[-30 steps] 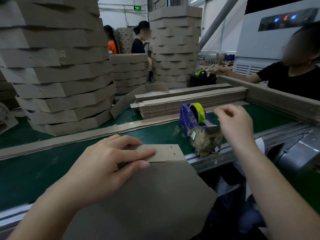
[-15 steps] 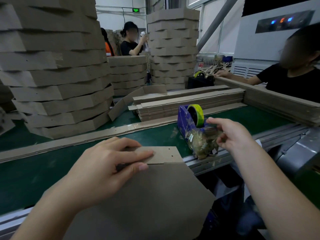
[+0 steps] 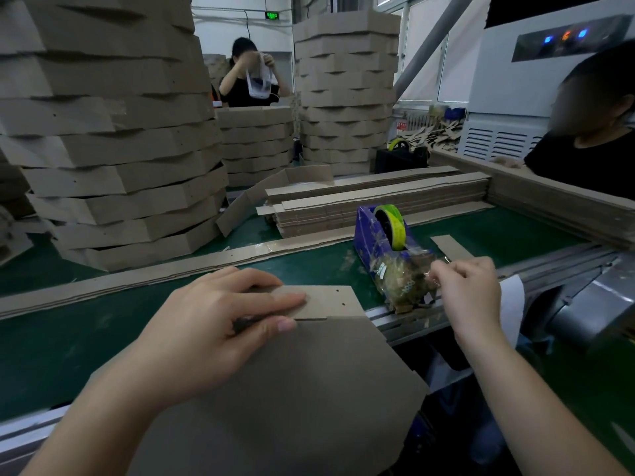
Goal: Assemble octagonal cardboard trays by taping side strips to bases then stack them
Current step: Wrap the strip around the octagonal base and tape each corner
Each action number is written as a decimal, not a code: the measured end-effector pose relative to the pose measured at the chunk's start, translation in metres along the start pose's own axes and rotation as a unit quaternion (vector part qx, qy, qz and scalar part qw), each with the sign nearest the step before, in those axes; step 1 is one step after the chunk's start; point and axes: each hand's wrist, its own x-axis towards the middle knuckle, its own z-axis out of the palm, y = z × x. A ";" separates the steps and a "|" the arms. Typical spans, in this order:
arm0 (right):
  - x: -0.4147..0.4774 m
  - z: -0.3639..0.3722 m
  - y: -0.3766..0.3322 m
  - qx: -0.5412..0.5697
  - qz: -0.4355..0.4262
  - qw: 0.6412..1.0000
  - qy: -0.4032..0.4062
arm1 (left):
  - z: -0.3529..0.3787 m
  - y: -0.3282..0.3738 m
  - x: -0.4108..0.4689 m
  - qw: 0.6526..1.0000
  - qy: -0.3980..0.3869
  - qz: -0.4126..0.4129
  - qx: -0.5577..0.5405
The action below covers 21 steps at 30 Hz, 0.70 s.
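An octagonal cardboard base (image 3: 292, 389) lies tilted over the near edge of the green belt. My left hand (image 3: 206, 331) holds a side strip (image 3: 330, 302) against the base's far edge, fingers on the strip and thumb on the base. A blue tape dispenser (image 3: 388, 249) with a yellow-green roll stands to the right. My right hand (image 3: 467, 290) pinches the clear tape end at the dispenser's front cutter. A pile of flat side strips (image 3: 378, 204) lies behind the dispenser.
Tall stacks of finished trays (image 3: 113, 139) stand at the left and at the back (image 3: 347, 94). A long strip (image 3: 171, 269) lies across the green belt (image 3: 68, 324). One person sits at the right, another stands at the back. A small cardboard piece (image 3: 452, 247) lies right of the dispenser.
My right hand came down from above the dispenser to its front and took hold of the tape end. My left hand stayed on the strip and base.
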 end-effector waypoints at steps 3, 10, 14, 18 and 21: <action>-0.010 -0.004 -0.004 -0.061 -0.040 0.996 0.048 | 0.000 0.000 -0.001 1.000 0.003 -0.004 0.001; -0.080 -0.002 -0.051 0.151 -0.125 0.979 -0.058 | 0.002 0.000 0.002 1.000 0.014 -0.007 -0.013; -0.137 0.007 -0.070 0.302 -0.053 0.934 -0.184 | 0.002 -0.001 0.002 1.000 0.019 -0.018 -0.009; -0.160 0.024 -0.074 0.344 0.100 0.899 -0.253 | 0.000 -0.002 0.002 0.999 0.011 -0.023 -0.021; -0.164 0.032 -0.076 0.345 0.166 0.890 -0.249 | -0.001 -0.004 0.001 0.999 -0.003 -0.024 -0.038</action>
